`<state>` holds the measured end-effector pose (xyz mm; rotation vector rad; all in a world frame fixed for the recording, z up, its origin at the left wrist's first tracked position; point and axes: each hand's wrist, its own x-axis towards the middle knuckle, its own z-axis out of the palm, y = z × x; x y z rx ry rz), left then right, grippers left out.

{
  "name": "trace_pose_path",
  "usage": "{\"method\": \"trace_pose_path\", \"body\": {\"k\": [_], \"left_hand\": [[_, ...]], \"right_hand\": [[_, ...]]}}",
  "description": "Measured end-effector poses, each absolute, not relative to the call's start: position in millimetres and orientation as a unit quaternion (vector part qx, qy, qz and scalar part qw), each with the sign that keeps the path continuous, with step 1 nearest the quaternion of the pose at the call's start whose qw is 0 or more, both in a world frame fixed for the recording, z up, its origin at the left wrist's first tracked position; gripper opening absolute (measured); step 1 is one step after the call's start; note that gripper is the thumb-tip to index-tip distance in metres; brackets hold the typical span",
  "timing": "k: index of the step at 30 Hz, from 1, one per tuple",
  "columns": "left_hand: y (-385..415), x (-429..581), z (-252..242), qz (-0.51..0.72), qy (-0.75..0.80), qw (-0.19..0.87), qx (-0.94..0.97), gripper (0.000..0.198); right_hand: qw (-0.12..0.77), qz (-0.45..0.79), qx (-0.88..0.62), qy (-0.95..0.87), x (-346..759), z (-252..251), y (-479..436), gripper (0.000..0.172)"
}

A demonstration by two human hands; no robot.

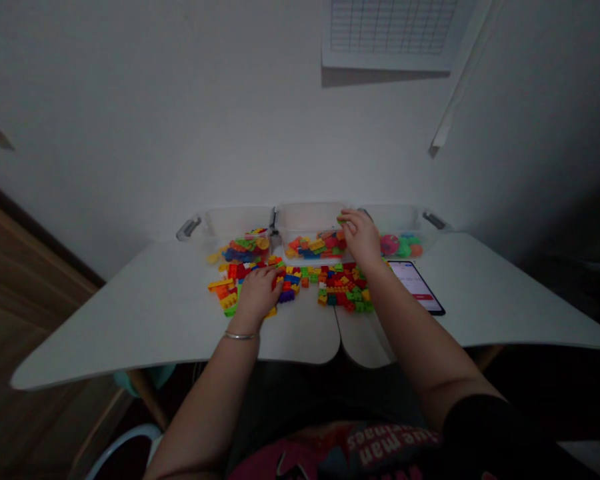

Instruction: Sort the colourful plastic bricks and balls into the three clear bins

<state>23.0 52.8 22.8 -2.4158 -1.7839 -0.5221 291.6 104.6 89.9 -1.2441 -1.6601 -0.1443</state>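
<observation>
My left hand [258, 293] rests palm down on a pile of colourful toy bricks [227, 288] at the left, its fingers over the pieces; whether it grips one is hidden. My right hand [363, 237] is raised at the right end of the middle clear bin [313, 217], with its fingertips pinched on a small green brick [341, 218]. Inside that bin lie orange, yellow, blue and red bricks [316, 245]. A second pile of small bricks [343, 288], mostly red and green, is on the table below my right hand.
A left clear bin [237, 219] holds mixed pieces, and a right clear bin [397, 217] holds pink and green round toys. A phone [416, 287] with a lit screen lies beside my right forearm. The white table [165, 313] meets the wall behind the bins.
</observation>
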Motion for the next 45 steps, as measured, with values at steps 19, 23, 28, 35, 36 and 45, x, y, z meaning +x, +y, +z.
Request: {"method": "trace_pose_path", "body": {"k": [19, 23, 28, 35, 36, 45], "left_hand": [[53.6, 23.3, 22.0, -0.178, -0.582, 0.043, -0.793, 0.039], [54.4, 23.6, 21.9, -0.178, -0.578, 0.046, -0.795, 0.039], [54.1, 23.6, 21.8, -0.177, -0.577, 0.052, -0.796, 0.039], [55.8, 21.6, 19.1, -0.174, -0.573, 0.059, -0.799, 0.040], [55.9, 21.7, 18.9, -0.175, -0.573, 0.056, -0.798, 0.040], [52.5, 22.9, 20.9, -0.184, -0.575, 0.051, -0.795, 0.039]], "right_hand": [[0.334, -0.097, -0.544, -0.764, 290.2, 84.5, 97.6, 0.035], [0.328, -0.095, -0.554, -0.759, 282.9, 84.8, 88.6, 0.044], [0.376, -0.093, -0.503, -0.772, 253.5, 77.0, 60.4, 0.044], [0.288, -0.062, -0.462, -0.836, 220.7, 39.8, 30.9, 0.028], [0.272, -0.065, -0.464, -0.840, 218.3, 33.6, 29.0, 0.028], [0.209, -0.109, -0.486, -0.842, 210.2, 13.9, 22.5, 0.024]]}}
